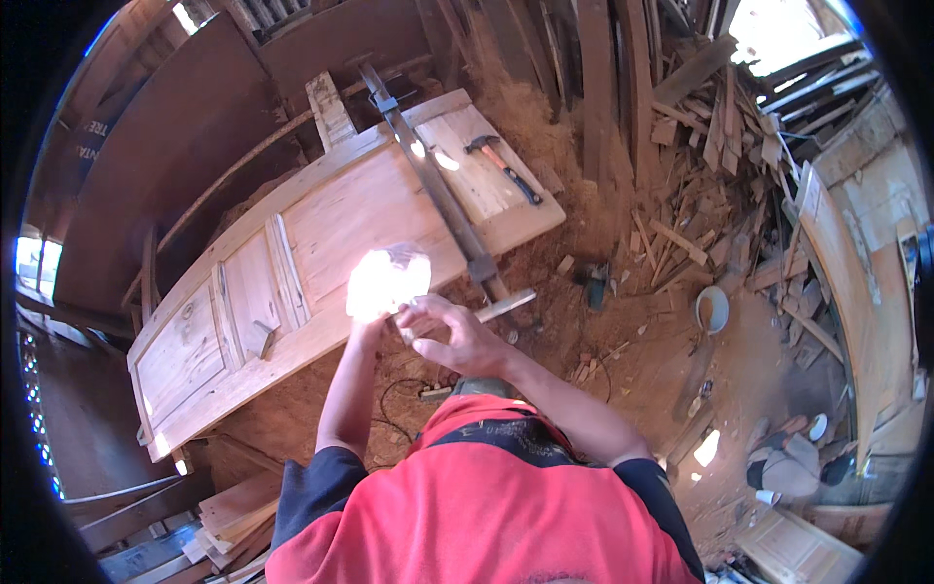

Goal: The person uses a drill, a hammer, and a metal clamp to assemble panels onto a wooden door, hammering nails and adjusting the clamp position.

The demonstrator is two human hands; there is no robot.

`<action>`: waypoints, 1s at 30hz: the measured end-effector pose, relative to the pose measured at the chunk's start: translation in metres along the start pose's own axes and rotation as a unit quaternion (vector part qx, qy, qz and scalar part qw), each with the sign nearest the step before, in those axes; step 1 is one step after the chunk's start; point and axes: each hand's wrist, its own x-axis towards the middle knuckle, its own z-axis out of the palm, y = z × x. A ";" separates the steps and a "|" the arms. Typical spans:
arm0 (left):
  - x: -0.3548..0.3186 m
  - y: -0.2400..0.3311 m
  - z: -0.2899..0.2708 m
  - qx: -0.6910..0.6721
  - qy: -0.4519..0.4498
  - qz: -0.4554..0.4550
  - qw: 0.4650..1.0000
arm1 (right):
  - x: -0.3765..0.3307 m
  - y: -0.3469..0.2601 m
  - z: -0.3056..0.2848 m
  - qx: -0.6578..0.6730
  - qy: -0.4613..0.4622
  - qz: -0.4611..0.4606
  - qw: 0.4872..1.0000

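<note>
A small crumpled, pale thing [387,282] sits in the left hand [375,304], raised in front of the person's chest and over the near edge of the door. Direct sun burns it out to white, so it is perhaps a wad of plastic or paper; its kind cannot be told for sure. The left hand's fingers are lost in the same glare, and whether they are curled tight about it cannot be told. The right hand [455,336] is just beside, its fingers bent and pinched together at the thing's lower edge, touching it.

Beneath the hands lies one unfinished panelled wooden door [321,229], flat and slanting from lower left to upper right. Across its far end runs one long metal bar clamp [438,190], reaching past the door's near edge. One hammer [501,164] with a dark grip lies on the door's far right corner, well apart from the hands. One thin wooden strip [506,306] sticks out just right of the right hand.

The floor of reddish sawdust [623,341] spreads to the right, with a heap of many wood offcuts [710,146] too tangled to count. One pale round bowl [712,310] stands on the ground near them. A second door panel [842,273] leans at the right edge. Another person [790,465] crouches low at the lower right.
</note>
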 end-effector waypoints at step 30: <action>0.187 -0.071 0.058 0.126 0.123 -0.126 0.976 | -0.026 0.194 -0.288 0.063 0.250 0.390 0.884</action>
